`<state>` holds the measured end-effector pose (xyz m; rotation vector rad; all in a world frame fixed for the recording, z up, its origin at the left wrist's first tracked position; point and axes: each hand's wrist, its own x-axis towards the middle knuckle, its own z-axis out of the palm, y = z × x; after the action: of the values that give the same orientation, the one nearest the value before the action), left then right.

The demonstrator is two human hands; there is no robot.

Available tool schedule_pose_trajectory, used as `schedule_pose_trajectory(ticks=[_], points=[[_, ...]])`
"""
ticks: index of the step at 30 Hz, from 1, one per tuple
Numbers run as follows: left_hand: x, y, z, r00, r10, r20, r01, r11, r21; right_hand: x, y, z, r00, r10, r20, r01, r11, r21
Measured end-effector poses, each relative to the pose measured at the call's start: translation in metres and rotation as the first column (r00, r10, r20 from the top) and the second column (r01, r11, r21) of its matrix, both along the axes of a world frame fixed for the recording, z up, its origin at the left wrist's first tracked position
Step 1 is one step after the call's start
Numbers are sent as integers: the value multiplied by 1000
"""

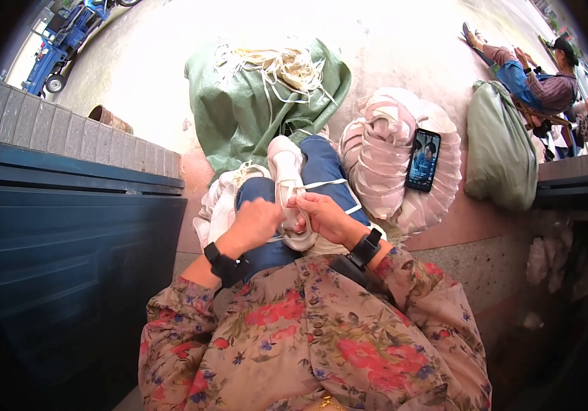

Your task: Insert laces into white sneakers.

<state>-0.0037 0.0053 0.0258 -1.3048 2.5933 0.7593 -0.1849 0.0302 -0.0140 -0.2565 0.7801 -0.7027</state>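
Shoe (pixel 286 179) is lying on the lap; left hand (pixel 256 220) and right hand (pixel 323 214) are both pinching its white lace (pixel 321 185), phone (pixel 423 159) sitting right of the shoe.

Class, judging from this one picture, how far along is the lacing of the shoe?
Done: unclear; the eyelets are too small to count. In hand: left hand and right hand work a white lace on the white shoe. Left: loose laces heaped on the green sack.

White shoe (pixel 287 179), green sack (pixel 253 109) (floral sleeves (pixel 184 322)).
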Motion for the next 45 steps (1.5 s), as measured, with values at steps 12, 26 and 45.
schedule_pose_trajectory(ticks=[12, 26, 45], points=[[-44, -62, -20, 960, -265, 92, 275, 823, -496, -20, 15, 7, 983, 68, -168, -83, 993, -83], [-55, -67, -16, 717, -568, 405, 697, 591, -405, -21, 12, 10, 965, 59, -256, -93, 988, -126], [-42, -107, -31, 980, -200, -12, 200, 973, 114, -13, 11, 10, 943, 136, -304, -186, 972, -144]])
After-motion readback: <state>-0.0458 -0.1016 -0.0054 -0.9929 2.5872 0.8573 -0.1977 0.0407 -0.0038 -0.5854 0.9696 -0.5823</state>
